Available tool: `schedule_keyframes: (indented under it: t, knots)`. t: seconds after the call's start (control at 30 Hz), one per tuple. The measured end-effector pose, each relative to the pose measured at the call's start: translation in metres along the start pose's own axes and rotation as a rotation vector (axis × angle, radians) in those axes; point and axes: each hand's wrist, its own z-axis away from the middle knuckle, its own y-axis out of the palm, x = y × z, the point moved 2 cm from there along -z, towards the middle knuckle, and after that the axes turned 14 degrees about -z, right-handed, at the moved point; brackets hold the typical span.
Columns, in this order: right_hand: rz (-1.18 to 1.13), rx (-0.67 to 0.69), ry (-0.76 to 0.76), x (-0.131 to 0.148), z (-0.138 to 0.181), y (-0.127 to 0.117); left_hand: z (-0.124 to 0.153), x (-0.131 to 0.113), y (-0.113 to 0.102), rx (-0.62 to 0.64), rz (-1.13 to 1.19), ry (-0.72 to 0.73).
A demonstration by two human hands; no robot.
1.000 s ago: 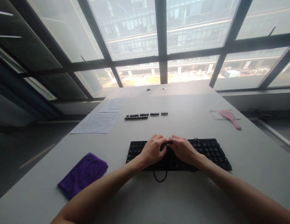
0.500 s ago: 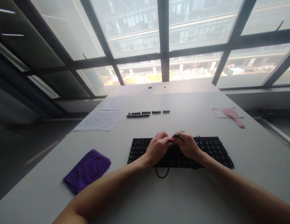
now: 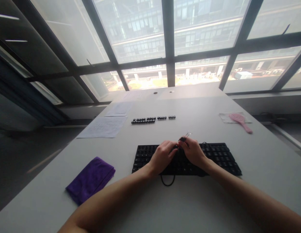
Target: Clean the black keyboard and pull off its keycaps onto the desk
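A black keyboard [image 3: 218, 158] lies on the white table [image 3: 189, 200] in front of me. Both my hands rest over its middle. My right hand [image 3: 195, 152] is closed on a small wire keycap puller [image 3: 185, 136], whose metal tip sticks up above the fingers. My left hand [image 3: 162, 157] is curled beside it, fingertips touching the keys close to the puller; I cannot make out whether it holds anything. A black cord loop [image 3: 167, 181] hangs out from the keyboard's near edge.
Rows of loose black keycaps [image 3: 152, 119] lie farther back. Printed sheets [image 3: 103, 127] sit at back left, a folded purple cloth [image 3: 91, 179] at near left, a pink brush [image 3: 240, 121] on a clear bag at right. Large windows stand behind the table.
My right hand has lifted the puller a little, up and away from the keys. Both hands stayed together over the keyboard's middle.
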Motion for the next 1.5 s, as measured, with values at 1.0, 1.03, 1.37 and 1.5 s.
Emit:
schedule_keyframes:
  t: [1.0,1.03,1.37,1.5]
  knots:
    - [-0.121,0.008,0.047,0.006,0.0,0.0,-0.107,0.183,-0.017,0.065,-0.551,-0.142]
    - [-0.118,0.011,0.046,0.005,0.0,0.001,-0.107,0.186,-0.015,0.07,-0.56,-0.147]
    - [-0.101,0.017,0.039,0.006,0.001,0.0,-0.109,0.195,-0.01,0.09,-0.554,-0.15]
    - [-0.115,0.017,0.045,0.008,0.001,0.0,-0.108,0.196,-0.009,0.083,-0.542,-0.152]
